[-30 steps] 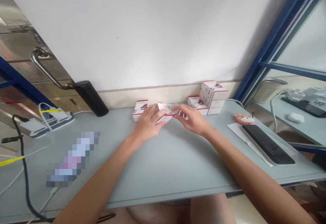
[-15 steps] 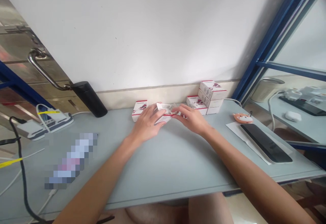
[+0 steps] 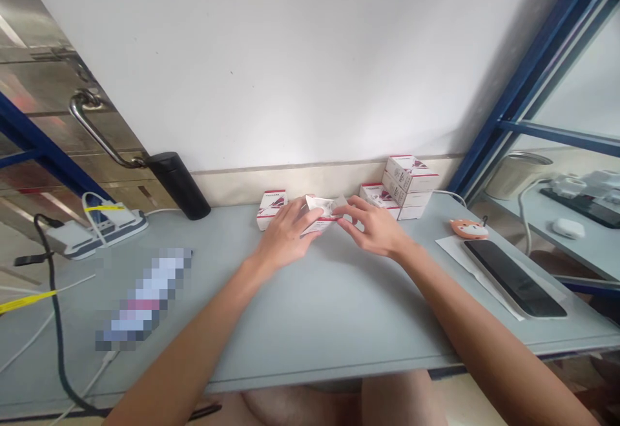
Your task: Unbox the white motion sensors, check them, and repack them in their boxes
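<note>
The left hand (image 3: pixel 287 237) holds a small white and red open box (image 3: pixel 320 226), its thumb over the top and its fingers bent around the left side. The right hand (image 3: pixel 372 227) is at the right end of that box, with its fingers bent. I cannot tell if its thumb and first finger pinch anything. The box is between the two hands, near the middle of the desk's (image 3: pixel 310 329) back edge. Its white flaps stick up, and something pale is inside, too small to name.

Just left of it, a shut box (image 3: pixel 271 209) is by the back edge. On the other side, a pile of boxes (image 3: pixel 411 184) sits near the back right corner, with a low box (image 3: pixel 380 199) touching it. I cannot see inside these. Near the back left corner stands a tilted black bottle (image 3: pixel 179 185); its inside is hidden.
</note>
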`<state>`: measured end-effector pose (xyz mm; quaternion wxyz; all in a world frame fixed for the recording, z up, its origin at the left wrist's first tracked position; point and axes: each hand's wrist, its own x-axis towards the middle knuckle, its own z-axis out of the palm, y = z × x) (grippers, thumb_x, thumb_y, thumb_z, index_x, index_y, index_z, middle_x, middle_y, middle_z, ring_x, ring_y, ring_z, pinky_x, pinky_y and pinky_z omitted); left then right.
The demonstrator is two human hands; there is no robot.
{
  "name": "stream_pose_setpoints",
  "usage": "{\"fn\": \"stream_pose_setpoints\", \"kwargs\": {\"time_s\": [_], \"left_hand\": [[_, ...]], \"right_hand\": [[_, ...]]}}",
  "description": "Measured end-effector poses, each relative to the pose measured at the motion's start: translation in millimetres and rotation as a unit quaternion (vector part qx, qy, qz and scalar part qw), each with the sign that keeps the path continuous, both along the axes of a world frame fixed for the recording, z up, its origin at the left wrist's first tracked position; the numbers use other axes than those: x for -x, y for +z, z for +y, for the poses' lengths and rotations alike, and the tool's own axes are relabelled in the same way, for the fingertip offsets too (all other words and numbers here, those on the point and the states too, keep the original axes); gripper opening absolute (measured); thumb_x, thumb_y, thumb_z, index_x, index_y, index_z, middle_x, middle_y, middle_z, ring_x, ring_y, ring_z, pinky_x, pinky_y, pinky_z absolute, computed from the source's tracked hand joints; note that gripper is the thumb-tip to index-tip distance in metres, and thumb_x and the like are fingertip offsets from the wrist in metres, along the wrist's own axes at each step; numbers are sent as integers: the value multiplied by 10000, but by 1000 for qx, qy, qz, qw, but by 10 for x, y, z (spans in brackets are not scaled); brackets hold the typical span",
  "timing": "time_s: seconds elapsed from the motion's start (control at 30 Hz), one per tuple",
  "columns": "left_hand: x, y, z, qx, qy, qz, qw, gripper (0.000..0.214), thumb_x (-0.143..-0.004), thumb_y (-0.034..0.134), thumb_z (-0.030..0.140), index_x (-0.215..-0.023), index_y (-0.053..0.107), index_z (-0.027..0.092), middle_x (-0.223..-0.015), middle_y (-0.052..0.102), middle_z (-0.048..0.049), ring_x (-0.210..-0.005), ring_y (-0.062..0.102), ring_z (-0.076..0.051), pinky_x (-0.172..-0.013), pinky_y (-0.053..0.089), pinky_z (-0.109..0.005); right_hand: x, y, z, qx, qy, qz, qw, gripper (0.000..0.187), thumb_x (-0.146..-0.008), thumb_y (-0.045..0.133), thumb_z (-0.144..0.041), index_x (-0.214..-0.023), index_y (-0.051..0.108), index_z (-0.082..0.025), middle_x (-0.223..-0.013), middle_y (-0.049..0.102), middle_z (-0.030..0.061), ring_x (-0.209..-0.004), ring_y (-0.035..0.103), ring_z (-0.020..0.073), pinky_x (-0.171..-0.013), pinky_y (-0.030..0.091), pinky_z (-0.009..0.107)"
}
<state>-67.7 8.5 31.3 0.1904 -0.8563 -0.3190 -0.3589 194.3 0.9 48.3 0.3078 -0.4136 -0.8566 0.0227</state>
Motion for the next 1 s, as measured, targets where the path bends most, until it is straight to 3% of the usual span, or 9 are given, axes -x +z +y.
{"fn": "stream_pose_setpoints", "kwargs": {"time_s": [0.13, 0.23, 0.33, 0.47, 0.57, 0.73, 1.0], "left_hand": [[1, -5, -1, 4, 6, -2, 1000, 446, -949, 710, 220, -1331, 499, 309, -1286, 613, -103, -1108, 655, -262, -864, 574, -387], [-2, -8, -2, 14, 14, -10, 1000, 461, -936, 719, 215, -1334, 510, 316, -1303, 608, -95, -1159, 646, -268, -906, 572, -398], [-5, 0, -14, 32, 28, -19, 999, 463, -926, 722, 209, -1326, 523, 328, -1332, 602, -80, -1193, 640, -263, -957, 563, -405], [-12, 27, -43, 62, 47, -18, 997, 429, -935, 710, 220, -1306, 525, 332, -1320, 607, -63, -1198, 635, -254, -978, 556, -399], [-25, 55, -63, 70, 53, -16, 996, 423, -942, 693, 208, -1306, 516, 331, -1311, 612, -58, -1184, 637, -246, -981, 555, -400], [-39, 85, -78, 72, 45, -24, 996, 399, -936, 697, 204, -1279, 528, 321, -1274, 630, -57, -1157, 651, -247, -969, 559, -403], [1, 21, -31, 60, 42, -28, 997, 458, -906, 726, 174, -1292, 535, 332, -1317, 616, -62, -1168, 656, -241, -961, 565, -388]], "right_hand": [[42, -50, 45, 25, 34, 105, 994, 195, -1046, 572, -393, -1127, 697, -268, -1081, 657, 47, -755, 648, 148, -700, 509, 306], [39, -59, 96, 11, 46, 190, 981, 234, -1018, 617, -466, -1044, 713, -255, -1053, 676, 55, -770, 650, 162, -704, 540, 310], [-56, -23, 155, -39, -44, 231, 971, 296, -1024, 587, -508, -1036, 730, -249, -1029, 703, 59, -749, 650, 167, -700, 534, 314], [-278, 12, 248, -47, -281, 168, 944, 329, -1044, 527, -495, -1148, 754, -281, -1072, 751, 64, -790, 679, 208, -722, 495, 342], [-398, 10, 283, 29, -369, 76, 926, 381, -1060, 469, -452, -1233, 755, -269, -1146, 772, 118, -913, 714, 283, -742, 485, 372], [-429, 10, 271, 98, -421, 5, 902, 436, -1054, 443, -394, -1321, 734, -210, -1135, 770, 225, -975, 735, 352, -781, 508, 428], [-475, -47, 321, 134, -423, -13, 896, 442, -1045, 430, -342, -1348, 717, -197, -1135, 767, 235, -973, 743, 344, -779, 520, 424]]}}
